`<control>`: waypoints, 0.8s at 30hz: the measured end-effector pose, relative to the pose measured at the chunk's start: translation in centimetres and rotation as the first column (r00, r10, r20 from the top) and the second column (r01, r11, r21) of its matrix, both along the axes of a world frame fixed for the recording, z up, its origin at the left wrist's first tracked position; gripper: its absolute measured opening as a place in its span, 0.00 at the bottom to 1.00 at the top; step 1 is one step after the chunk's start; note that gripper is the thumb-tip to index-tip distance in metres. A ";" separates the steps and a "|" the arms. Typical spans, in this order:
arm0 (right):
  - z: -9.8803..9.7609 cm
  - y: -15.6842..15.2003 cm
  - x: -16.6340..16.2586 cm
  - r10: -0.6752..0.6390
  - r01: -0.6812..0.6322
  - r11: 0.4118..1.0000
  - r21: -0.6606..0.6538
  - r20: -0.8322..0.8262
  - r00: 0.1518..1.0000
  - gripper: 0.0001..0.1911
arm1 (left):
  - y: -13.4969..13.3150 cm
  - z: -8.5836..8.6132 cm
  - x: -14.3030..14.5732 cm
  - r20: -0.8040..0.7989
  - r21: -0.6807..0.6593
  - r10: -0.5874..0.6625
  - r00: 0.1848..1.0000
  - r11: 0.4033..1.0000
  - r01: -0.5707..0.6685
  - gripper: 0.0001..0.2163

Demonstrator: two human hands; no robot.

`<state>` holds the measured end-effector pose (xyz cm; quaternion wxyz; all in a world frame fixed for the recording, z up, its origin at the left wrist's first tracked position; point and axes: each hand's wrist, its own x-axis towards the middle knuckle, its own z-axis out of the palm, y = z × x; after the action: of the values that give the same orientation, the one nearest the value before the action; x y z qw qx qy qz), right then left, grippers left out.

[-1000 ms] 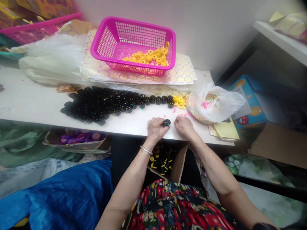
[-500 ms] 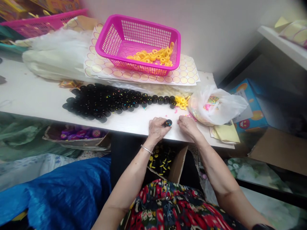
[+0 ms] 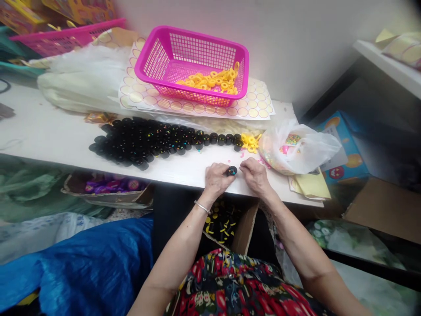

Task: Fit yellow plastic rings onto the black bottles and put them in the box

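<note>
A small black cup (image 3: 232,170) with coloured bits inside is pinched in my left hand (image 3: 215,179), just above the table's front edge. My right hand (image 3: 255,176) is beside it on the right, its fingertips pressed together near the cup's rim; whatever they hold is too small to make out. Behind my hands, a row of similar black cups (image 3: 221,139) widens into a large cluster at the left. Yellow rings (image 3: 251,142) lie in a little heap at the row's right end. Tiny pink pieces (image 3: 242,154) are scattered near my right hand.
A pink basket (image 3: 197,94) with yellow rings stands on sticker sheets (image 3: 134,97) at the back. To the right sits a white plastic bag (image 3: 305,149) of coloured bits. Below the table edge, a cardboard box (image 3: 245,228) holds black and yellow pieces. Blue sheeting (image 3: 98,259) lies lower left.
My right hand has moved slightly left, closer to the black cup. My left hand still holds the cup. The whole view has shifted a little.
</note>
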<state>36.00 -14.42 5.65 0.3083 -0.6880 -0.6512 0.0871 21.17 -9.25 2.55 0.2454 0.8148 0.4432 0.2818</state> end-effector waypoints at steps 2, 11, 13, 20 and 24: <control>0.7 0.3 -0.5 0.080 -0.080 0.997 0.022 0.024 0.997 0.08 | 0.0 0.0 0.0 -0.001 0.004 0.004 1.000 1.000 -0.004 0.08; 1.5 0.9 -1.3 0.166 -0.143 0.984 -0.103 0.268 0.949 0.10 | 0.1 -0.2 -0.1 -0.001 0.019 -0.010 1.000 1.000 0.010 0.08; 1.6 0.9 -1.3 0.184 -0.152 0.980 -0.124 0.306 0.934 0.11 | 0.1 -0.1 -0.1 -0.005 0.016 -0.008 1.000 1.000 0.008 0.07; 1.9 1.4 -1.8 0.213 -0.143 0.967 -0.210 0.363 0.907 0.12 | 0.1 0.4 -0.2 -0.005 -0.009 -0.029 1.000 1.000 0.029 0.07; 2.3 1.8 -2.3 0.231 -0.137 0.953 -0.271 0.359 0.904 0.12 | 0.1 0.3 -0.2 -0.014 -0.003 -0.007 1.000 1.000 0.007 0.06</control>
<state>33.67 -12.66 7.93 0.0792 -0.6586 -0.7462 0.0564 20.95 -9.15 2.83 0.2446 0.8180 0.4423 0.2745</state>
